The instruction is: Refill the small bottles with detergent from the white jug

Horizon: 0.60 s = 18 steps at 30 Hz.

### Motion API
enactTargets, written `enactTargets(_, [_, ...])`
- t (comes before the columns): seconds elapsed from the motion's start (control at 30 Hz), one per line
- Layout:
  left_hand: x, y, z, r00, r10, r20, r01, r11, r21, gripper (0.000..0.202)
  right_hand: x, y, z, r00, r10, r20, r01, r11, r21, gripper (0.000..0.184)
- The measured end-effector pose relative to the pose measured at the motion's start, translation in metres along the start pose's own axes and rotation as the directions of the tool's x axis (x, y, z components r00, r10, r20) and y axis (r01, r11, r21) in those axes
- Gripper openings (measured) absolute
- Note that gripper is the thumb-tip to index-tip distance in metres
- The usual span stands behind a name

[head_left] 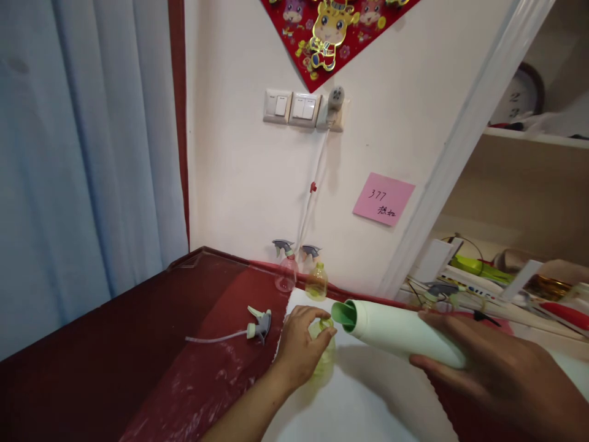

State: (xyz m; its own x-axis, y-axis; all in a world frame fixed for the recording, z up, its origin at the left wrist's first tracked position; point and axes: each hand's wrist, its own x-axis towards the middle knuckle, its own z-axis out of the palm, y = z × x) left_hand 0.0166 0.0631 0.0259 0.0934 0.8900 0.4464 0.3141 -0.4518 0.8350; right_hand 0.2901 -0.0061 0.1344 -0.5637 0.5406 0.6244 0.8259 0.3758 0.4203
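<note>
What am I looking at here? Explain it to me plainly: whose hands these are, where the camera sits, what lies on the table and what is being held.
There is no machine here: these are a person's two bare hands, filmed by one camera worn on the head, looking forward and down.

The left hand grips a small yellowish bottle with no top on it, standing on a white sheet. The right hand holds a large white bottle, tipped on its side so its green spout points at the small bottle's mouth.

On the dark red table lies a loose spray head with its tube. Two small spray bottles stand against the wall. A cluttered shelf is on the right.
</note>
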Motion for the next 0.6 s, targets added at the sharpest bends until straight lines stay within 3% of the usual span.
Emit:
enactTargets(0.27, [0.001,0.001,-0.001,1.0,-0.009,-0.002,0.009,1.0,0.006,0.015,0.006,-0.002,-0.002,0.986,-0.156,-0.052,0.148,0.98,-0.132,0.043])
enactTargets(0.6, [0.001,0.0,0.0,1.0,0.002,-0.007,-0.002,1.0,0.013,0.014,0.016,-0.007,-0.009,0.974,-0.216,-0.063,0.203,0.965,-0.169,0.038])
